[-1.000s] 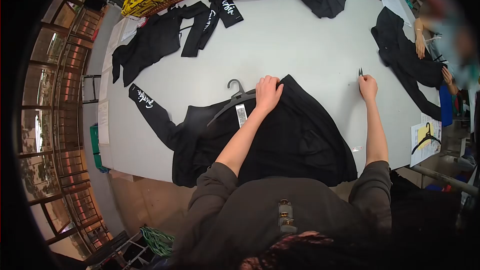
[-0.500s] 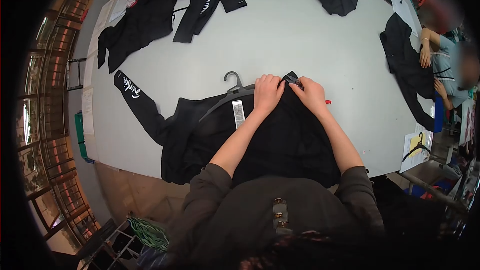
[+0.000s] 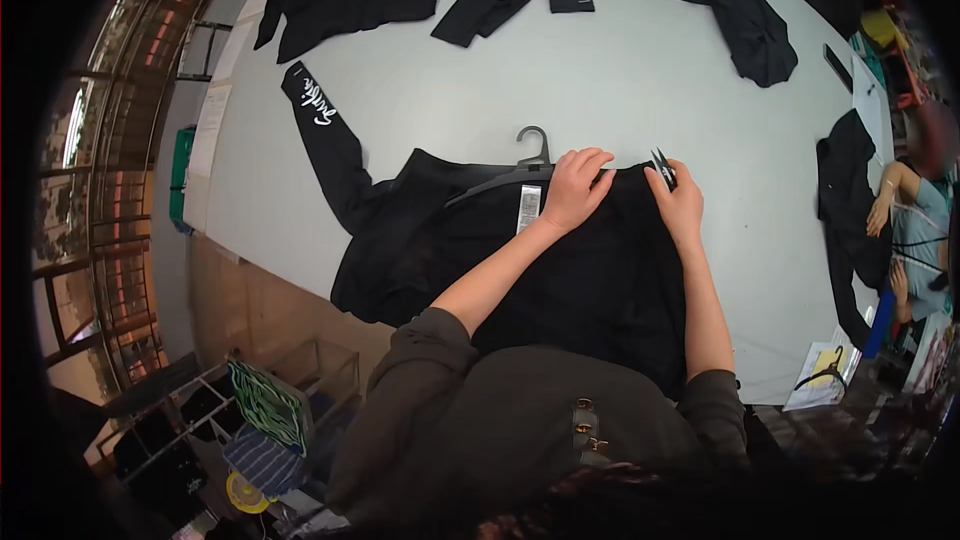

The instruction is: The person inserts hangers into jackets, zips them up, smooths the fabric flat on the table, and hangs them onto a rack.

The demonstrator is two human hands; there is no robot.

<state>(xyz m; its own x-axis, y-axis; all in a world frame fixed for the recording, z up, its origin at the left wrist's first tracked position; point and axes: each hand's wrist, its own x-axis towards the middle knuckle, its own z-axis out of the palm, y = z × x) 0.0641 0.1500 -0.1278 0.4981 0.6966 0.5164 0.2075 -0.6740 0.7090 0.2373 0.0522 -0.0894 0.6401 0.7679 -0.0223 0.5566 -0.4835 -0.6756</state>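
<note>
A black garment lies spread on the table in front of me, with a white printed label near its neck. White lettering marks its left sleeve. Inside the neckline sits a dark hanger, hook pointing away from me. My left hand rests over the hanger's right side, fingers extended and thumb apart. In my right hand are small black thread snips, blades pointing up and away. That hand is at the garment's upper right corner.
More black garments lie along the far side of the table. At right, another person's hand touches a black garment. A phone and a paper with a hanger picture lie near the right edge.
My hands have moved apart; the left no longer pinches the garment edge beside the snips. The snips now point upward. The view has shifted, so the table things appear displaced.
</note>
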